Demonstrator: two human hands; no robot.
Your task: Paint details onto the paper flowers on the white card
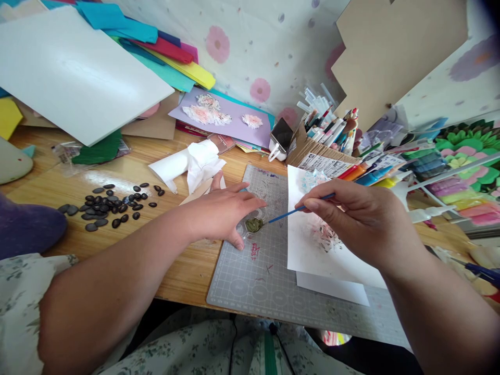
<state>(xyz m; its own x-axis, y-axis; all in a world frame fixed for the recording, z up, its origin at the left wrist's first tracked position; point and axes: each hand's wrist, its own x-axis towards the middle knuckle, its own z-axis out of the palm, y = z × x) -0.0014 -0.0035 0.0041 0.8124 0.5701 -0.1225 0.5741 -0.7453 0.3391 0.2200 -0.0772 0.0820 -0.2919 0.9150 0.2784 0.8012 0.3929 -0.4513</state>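
Thumb and fingers of my left hand (226, 211) reach round a small clear dish (240, 230), gripping its edges on the grey cutting mat (242, 281). Olive-green paint (254, 224) lies in the dish's near part. A thin blue paintbrush (287, 214) is pinched in my right hand (351, 219), its tip just beside the green paint. Whether the tip touches the paint I cannot tell. Under my right hand is a white sheet of paper (299, 245) with a pink and dark textured patch (325, 234) and a bluish patch (313, 179), both partly covered by the hand.
Black seeds (113, 203) lie scattered on the wooden table at left. Behind my left hand are a paper roll (170, 165) and crumpled tissue (203, 161). A cardboard pen box (312, 151) and a phone (282, 134) stand behind the mat. Purple card (230, 112) carries pinkish textured pieces.
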